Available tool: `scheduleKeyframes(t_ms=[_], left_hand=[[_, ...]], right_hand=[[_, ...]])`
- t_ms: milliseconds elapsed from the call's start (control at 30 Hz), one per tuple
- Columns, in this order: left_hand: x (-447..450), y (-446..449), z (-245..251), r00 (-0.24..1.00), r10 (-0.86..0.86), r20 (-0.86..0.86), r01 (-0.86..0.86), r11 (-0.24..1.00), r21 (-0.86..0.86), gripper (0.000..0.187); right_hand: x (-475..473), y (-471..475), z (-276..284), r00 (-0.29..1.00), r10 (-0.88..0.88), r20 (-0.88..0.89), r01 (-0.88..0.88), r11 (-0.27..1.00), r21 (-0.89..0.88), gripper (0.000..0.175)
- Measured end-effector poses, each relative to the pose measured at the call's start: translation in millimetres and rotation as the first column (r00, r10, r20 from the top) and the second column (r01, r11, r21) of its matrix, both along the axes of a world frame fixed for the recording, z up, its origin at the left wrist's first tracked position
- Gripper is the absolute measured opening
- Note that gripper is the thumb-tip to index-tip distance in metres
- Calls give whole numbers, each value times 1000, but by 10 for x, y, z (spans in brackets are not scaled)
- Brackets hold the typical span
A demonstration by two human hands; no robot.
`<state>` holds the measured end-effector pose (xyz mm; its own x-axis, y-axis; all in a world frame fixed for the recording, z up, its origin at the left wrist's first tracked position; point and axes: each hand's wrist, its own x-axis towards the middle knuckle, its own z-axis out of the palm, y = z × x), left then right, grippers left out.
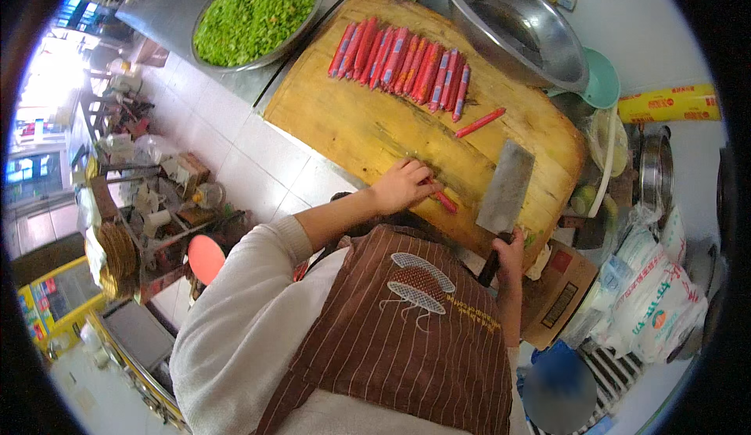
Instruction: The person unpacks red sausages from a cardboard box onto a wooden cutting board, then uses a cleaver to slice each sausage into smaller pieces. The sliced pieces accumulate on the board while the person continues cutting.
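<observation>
My left hand (408, 187) is closed around one end of a red-wrapped sausage (447, 202) near the front edge of a round-cornered wooden chopping board (352, 130). In my right hand (510, 254) is the dark handle of a cleaver (507, 187), whose broad blade lies over the board's right part, apart from the sausage. A single red-wrapped sausage (481, 122) lies beyond the blade. Farther back, a row of similar wrapped sausages (399, 62) lies side by side on the board.
A metal bowl of chopped greens (255, 15) stands left of the board. Behind its right side are a large steel basin (516, 30) and a green plastic ladle (601, 77). A cardboard box (557, 294) and plastic bags (657, 294) are at the right.
</observation>
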<state>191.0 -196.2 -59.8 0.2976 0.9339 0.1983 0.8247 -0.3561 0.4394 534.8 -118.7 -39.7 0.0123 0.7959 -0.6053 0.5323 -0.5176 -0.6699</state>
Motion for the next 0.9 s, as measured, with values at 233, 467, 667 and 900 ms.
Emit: scheduleKeyframes(t_ms=[233,467,667,900], left_hand=[[-60,-64,51,998,-2,55,-9,981,195,32],[61,-182,1,975,151,164,-188,951,245,27],[126,-118,-64,984,113,135,-147,951,273,28],[202,-127,-89,971,153,185,-205,931,303,24]], right_hand=[[129,237,225,730,-319,-604,41,903,-428,36],[-161,25,685,883,455,118,-468,836,287,36],[-522,-50,713,602,732,321,-799,558,227,29],[-597,-68,607,443,749,492,-895,342,285,27]])
